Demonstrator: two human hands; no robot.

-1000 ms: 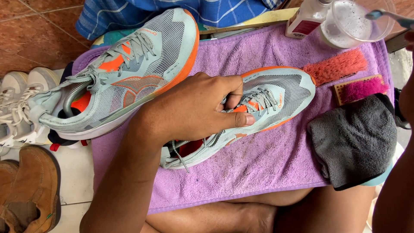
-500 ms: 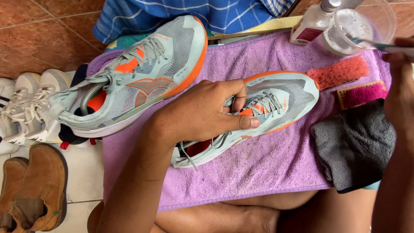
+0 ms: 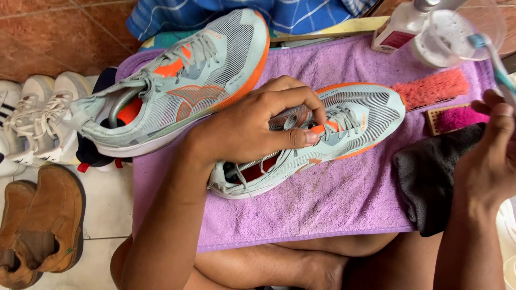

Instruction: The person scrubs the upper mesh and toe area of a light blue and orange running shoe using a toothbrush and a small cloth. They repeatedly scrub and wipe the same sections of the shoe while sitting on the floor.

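Pale mint mesh with orange trim makes up the shoe point(image 3: 344, 126) under the left hand point(image 3: 252, 126). It lies on its side on a purple towel point(image 3: 322, 209), toe pointing up and right, a little right of the view's middle. The left hand covers the shoe's middle, so the tongue and much of the lacing are hidden; its fingers curl over the laces point(image 3: 341, 115) and the thumb presses an orange tab against them. The heel opening shows a dark red lining, partly in shadow.

A second shoe point(image 3: 183, 86) of the same colours lies just above and to the left, partly off the towel's edge.

The right hand point(image 3: 492, 156) is at the right edge, partly cut off. It is closed around the handle of a toothbrush point(image 3: 494, 59) whose blue-green head points at a clear cup point(image 3: 457, 35) of cloudy liquid. Beside the cup stands a white bottle point(image 3: 400, 27), its top cut off by the frame.

An orange brush point(image 3: 432, 88) and a pink brush point(image 3: 457, 118) lie on the towel near the shoe's toe. A dark grey cloth point(image 3: 430, 177) lies below them, partly behind the right wrist.

On the floor at left stand white sneakers point(image 3: 37, 118) and brown shoes point(image 3: 37, 225), both cut off. Blue checked fabric point(image 3: 301, 13) shows at the top. Bare legs show beneath the towel.
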